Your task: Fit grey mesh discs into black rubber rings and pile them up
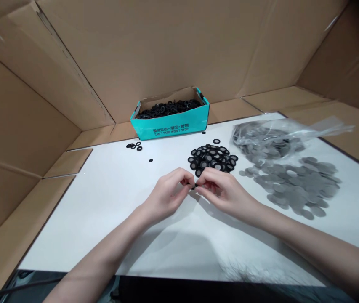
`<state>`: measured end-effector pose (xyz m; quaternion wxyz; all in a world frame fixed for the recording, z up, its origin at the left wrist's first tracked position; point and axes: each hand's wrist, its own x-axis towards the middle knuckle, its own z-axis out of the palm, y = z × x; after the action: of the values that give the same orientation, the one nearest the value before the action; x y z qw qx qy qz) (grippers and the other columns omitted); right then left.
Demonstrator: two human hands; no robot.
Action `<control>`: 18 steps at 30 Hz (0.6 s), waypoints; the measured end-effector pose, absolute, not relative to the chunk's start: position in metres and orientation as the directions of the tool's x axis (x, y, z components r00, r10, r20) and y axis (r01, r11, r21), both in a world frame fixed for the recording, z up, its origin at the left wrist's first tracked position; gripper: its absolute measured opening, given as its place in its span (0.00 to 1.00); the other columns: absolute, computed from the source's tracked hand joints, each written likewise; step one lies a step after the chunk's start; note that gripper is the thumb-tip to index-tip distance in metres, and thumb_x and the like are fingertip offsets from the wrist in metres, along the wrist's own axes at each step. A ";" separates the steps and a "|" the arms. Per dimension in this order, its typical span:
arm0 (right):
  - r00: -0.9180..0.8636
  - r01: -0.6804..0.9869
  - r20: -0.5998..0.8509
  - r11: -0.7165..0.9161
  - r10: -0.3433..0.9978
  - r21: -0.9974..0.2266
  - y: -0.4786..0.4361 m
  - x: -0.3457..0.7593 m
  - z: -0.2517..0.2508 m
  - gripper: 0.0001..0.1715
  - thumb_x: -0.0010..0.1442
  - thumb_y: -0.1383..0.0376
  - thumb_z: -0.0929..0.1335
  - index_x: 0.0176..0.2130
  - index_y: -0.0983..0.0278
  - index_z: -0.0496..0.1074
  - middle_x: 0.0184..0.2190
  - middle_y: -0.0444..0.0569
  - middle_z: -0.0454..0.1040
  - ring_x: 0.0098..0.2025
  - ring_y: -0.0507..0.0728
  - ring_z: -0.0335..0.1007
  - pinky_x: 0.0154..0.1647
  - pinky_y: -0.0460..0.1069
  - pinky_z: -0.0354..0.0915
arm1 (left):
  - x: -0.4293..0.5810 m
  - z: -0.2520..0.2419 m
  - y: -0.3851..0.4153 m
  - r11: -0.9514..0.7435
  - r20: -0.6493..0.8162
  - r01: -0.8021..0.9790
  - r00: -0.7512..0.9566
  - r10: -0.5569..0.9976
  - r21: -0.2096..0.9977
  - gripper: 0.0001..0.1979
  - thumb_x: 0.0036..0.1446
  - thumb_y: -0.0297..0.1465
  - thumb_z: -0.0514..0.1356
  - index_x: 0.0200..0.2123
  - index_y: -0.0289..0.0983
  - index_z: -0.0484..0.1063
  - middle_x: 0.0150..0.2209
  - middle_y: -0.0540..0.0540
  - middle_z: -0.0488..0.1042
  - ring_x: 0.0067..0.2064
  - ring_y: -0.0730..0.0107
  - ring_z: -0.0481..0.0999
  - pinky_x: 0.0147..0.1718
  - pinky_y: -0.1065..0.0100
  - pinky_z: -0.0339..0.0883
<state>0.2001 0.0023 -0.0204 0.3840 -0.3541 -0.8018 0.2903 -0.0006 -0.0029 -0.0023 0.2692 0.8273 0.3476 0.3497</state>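
Note:
My left hand [173, 189] and my right hand [220, 189] meet near the middle of the white tabletop. Between their fingertips they pinch a small black rubber ring [193, 187], mostly covered by the fingers; whether a disc sits inside it cannot be made out. Just beyond the hands lies a pile of black rings with grey mesh discs in their centres [209, 158]. To the right of my right hand, loose round grey mesh discs [299, 185] are spread in a heap.
A turquoise box [169, 128] full of black rings stands at the back. A clear plastic bag [267, 136] of grey discs lies at the right rear. Several stray rings [139, 148] rest left of centre. Cardboard walls [179, 46] surround the table [103, 202].

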 end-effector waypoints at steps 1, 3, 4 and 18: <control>-0.453 0.346 0.405 0.576 0.794 -0.741 0.002 0.200 -0.020 0.08 0.61 0.70 0.66 0.30 0.63 0.66 0.27 0.44 0.67 0.26 0.50 0.60 0.25 0.46 0.56 | -0.001 -0.003 -0.003 -0.615 0.398 0.385 0.508 0.764 0.688 0.07 0.61 0.21 0.54 0.37 0.37 0.67 0.35 0.49 0.72 0.36 0.73 0.72 0.39 0.71 0.67; -0.455 0.344 0.401 0.572 0.795 -0.744 0.003 0.200 -0.020 0.08 0.62 0.69 0.66 0.29 0.63 0.66 0.27 0.44 0.67 0.27 0.50 0.60 0.25 0.46 0.56 | 0.000 -0.003 -0.003 -0.613 0.403 0.385 0.499 0.767 0.690 0.06 0.61 0.21 0.54 0.37 0.37 0.67 0.35 0.49 0.72 0.36 0.73 0.72 0.39 0.71 0.67; -0.456 0.343 0.401 0.573 0.794 -0.745 0.003 0.200 -0.021 0.08 0.62 0.69 0.66 0.29 0.63 0.66 0.26 0.44 0.67 0.26 0.50 0.60 0.25 0.46 0.55 | 0.000 -0.003 -0.003 -0.610 0.401 0.387 0.498 0.769 0.691 0.06 0.61 0.21 0.54 0.37 0.37 0.67 0.35 0.49 0.72 0.36 0.74 0.72 0.39 0.71 0.67; -0.485 0.348 0.361 0.555 0.796 -0.756 0.004 0.202 -0.020 0.08 0.61 0.70 0.66 0.29 0.63 0.68 0.26 0.44 0.67 0.27 0.51 0.61 0.26 0.46 0.56 | -0.002 0.002 -0.003 -0.573 0.319 0.382 0.552 0.770 0.725 0.04 0.62 0.23 0.55 0.36 0.37 0.66 0.33 0.50 0.72 0.34 0.74 0.71 0.36 0.72 0.66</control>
<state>0.2016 0.0040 -0.0195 0.3618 -0.3556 -0.8041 0.3099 -0.0023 -0.0028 0.0023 0.3033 0.8272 0.3482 0.3203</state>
